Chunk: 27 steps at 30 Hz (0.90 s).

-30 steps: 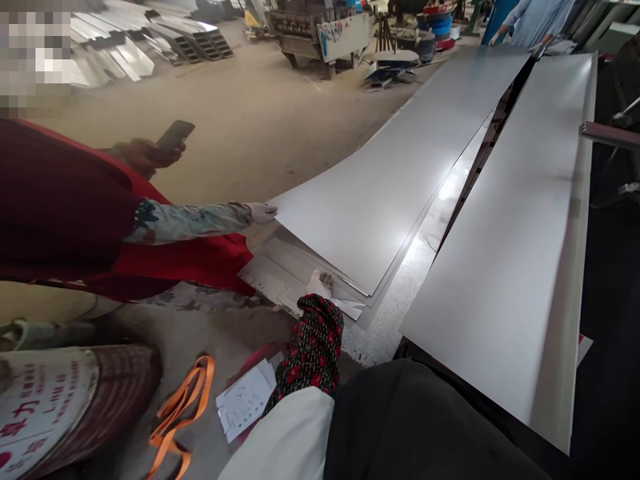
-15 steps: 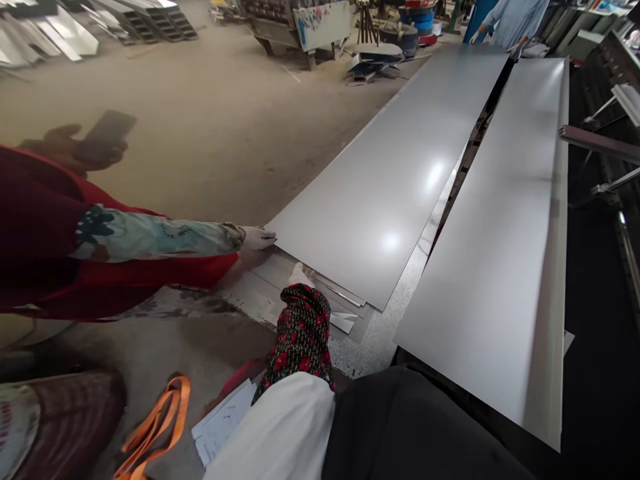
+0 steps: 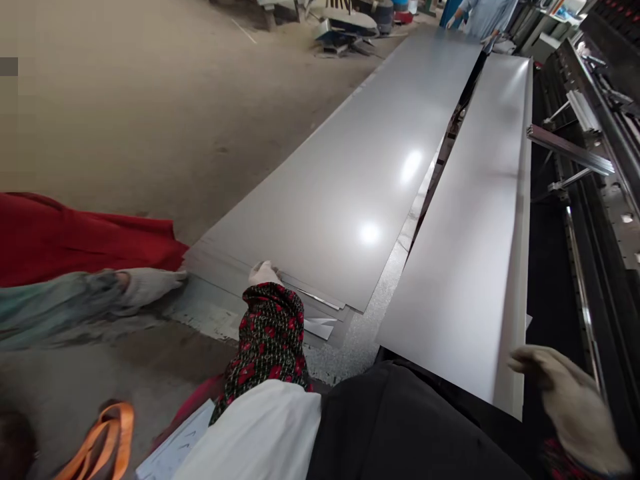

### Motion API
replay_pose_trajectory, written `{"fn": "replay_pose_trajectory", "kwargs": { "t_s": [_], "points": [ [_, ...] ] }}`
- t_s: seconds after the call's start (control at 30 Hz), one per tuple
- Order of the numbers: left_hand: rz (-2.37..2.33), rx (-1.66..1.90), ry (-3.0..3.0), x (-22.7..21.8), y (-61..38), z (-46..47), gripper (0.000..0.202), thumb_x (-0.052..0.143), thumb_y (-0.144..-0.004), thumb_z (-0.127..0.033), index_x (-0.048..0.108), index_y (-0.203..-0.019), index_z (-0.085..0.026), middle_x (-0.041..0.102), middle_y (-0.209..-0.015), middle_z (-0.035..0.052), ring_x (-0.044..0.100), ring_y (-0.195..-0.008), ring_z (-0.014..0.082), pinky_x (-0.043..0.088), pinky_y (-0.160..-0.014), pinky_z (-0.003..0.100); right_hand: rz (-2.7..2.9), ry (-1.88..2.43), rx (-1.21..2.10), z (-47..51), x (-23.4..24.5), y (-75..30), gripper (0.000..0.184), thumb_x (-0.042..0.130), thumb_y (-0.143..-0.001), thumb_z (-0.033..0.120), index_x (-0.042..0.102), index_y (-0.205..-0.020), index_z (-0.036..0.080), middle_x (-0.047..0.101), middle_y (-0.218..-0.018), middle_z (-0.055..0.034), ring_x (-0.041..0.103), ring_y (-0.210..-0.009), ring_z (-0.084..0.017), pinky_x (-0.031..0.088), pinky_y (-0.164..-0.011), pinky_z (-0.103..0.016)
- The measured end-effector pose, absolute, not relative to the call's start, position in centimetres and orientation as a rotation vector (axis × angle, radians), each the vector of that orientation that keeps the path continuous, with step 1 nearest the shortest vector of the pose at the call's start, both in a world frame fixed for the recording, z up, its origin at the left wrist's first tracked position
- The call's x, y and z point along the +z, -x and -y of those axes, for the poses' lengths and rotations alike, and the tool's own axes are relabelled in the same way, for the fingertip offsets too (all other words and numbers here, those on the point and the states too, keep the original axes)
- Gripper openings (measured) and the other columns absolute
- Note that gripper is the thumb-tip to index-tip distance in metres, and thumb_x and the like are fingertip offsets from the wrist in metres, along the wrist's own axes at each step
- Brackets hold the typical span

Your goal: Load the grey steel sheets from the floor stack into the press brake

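A wide grey metal sheet (image 3: 340, 200) lies on top of a stack and stretches away from me. My left hand (image 3: 265, 272), in a pale glove below a dark red-flowered cuff, is closed on the near end of this sheet. At lower right, my right hand (image 3: 570, 400) is gloved too and slightly blurred; its bent fingers are apart from the thumb, with nothing visible in them. They are close beside the near right corner of a second, narrower metal sheet (image 3: 460, 233), which has a bent-up right edge.
A co-worker's gloved hand (image 3: 155, 287) is at the stack's left corner. Another person (image 3: 487, 17) stands at the far end. Long dark machinery (image 3: 590, 220) runs along the right. An orange strap (image 3: 110, 440) and papers (image 3: 175, 443) are at lower left.
My right hand has come into view at lower right. The co-worker's hand has left the top sheet's corner and lowered. The view has shifted, while my left hand stays at the sheet's end.
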<state>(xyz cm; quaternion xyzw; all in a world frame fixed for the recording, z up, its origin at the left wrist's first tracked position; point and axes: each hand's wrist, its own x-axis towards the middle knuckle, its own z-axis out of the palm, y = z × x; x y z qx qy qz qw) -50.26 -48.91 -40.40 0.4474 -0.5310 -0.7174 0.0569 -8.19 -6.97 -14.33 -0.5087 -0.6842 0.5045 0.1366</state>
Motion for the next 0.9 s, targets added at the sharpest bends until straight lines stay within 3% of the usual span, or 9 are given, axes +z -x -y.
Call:
{"fn": "replay_pose_trajectory", "kwargs": {
  "t_s": [0.13, 0.27, 0.33, 0.47, 0.67, 0.8, 0.9],
  "points": [
    [1.641, -2.477, -1.308, -39.7, 43.6, 46.1, 0.011, 0.055, -0.092, -0.017, 0.062, -0.1, -0.019, 0.064, -0.081, -0.0019, 0.066, -0.069, 0.0105, 0.055, -0.066, 0.023, 1.853, 1.443, 2.083, 9.7, -19.9, 14.2, 0.048, 0.085, -0.065, 0.057, 0.082, -0.098, 0.023, 0.08, -0.101, -0.0127, 0.077, -0.094, -0.034, 0.058, -0.101, -0.057],
    [1.772, -2.894, -1.544, -39.8, 32.9, 41.2, 0.012, 0.067, -0.083, -0.022, 0.068, -0.087, -0.011, 0.072, -0.076, 0.0123, 0.066, -0.052, 0.02, 0.052, -0.047, 0.031, 1.851, 1.35, 2.406, 12.4, -23.4, 18.7, 0.046, 0.086, -0.067, 0.048, 0.081, -0.1, 0.016, 0.081, -0.1, -0.0146, 0.077, -0.091, -0.031, 0.061, -0.092, -0.052],
    [1.769, -2.998, -1.673, -39.9, 28.9, 38.3, 0.015, 0.073, -0.079, -0.021, 0.067, -0.089, -0.011, 0.073, -0.076, 0.0154, 0.069, -0.053, 0.024, 0.053, -0.046, 0.033, 1.921, 1.303, 2.432, 13.2, -23.7, 20.1, 0.042, 0.085, -0.069, 0.045, 0.081, -0.098, 0.015, 0.081, -0.097, -0.0151, 0.077, -0.086, -0.03, 0.062, -0.088, -0.05],
    [1.571, -3.088, -1.554, -39.5, 27.4, 34.1, 0.018, 0.074, -0.079, -0.018, 0.058, -0.087, -0.02, 0.073, -0.077, 0.0059, 0.073, -0.065, 0.0172, 0.058, -0.058, 0.026, 2.02, 1.231, 2.403, 13.3, -23.3, 21.2, 0.034, 0.081, -0.072, 0.041, 0.081, -0.096, 0.016, 0.08, -0.094, -0.0146, 0.077, -0.08, -0.028, 0.062, -0.083, -0.048],
    [1.701, -3.064, -1.072, -34.9, 32.9, 34.0, 0.029, 0.084, -0.07, -0.032, 0.06, -0.069, -0.015, 0.065, -0.056, 0.0053, 0.059, -0.041, 0.0146, 0.042, -0.038, 0.023, 1.953, 1.307, 2.388, 12.1, -24.4, 20.9, 0.028, 0.076, -0.075, 0.035, 0.08, -0.094, 0.015, 0.08, -0.09, -0.0144, 0.076, -0.076, -0.026, 0.063, -0.076, -0.045],
    [1.767, -2.993, -0.876, -32.4, 36.4, 35.5, 0.028, 0.083, -0.069, -0.032, 0.061, -0.07, -0.016, 0.065, -0.057, 0.0033, 0.058, -0.044, 0.0131, 0.045, -0.042, 0.023, 1.864, 1.356, 2.468, 12.1, -26.4, 21.9, 0.024, 0.067, -0.081, 0.027, 0.078, -0.096, 0.012, 0.08, -0.094, -0.0153, 0.077, -0.079, -0.026, 0.063, -0.08, -0.044],
    [1.843, -2.9, -0.95, -33.5, 37.6, 37.1, 0.029, 0.081, -0.068, -0.027, 0.053, -0.067, -0.019, 0.061, -0.052, 0.0017, 0.056, -0.043, 0.0121, 0.042, -0.041, 0.021, 1.761, 1.403, 2.596, 13.0, -28.4, 23.4, 0.024, 0.059, -0.086, 0.02, 0.077, -0.099, 0.011, 0.08, -0.098, -0.0151, 0.077, -0.084, -0.026, 0.063, -0.082, -0.042]
  ]
}}
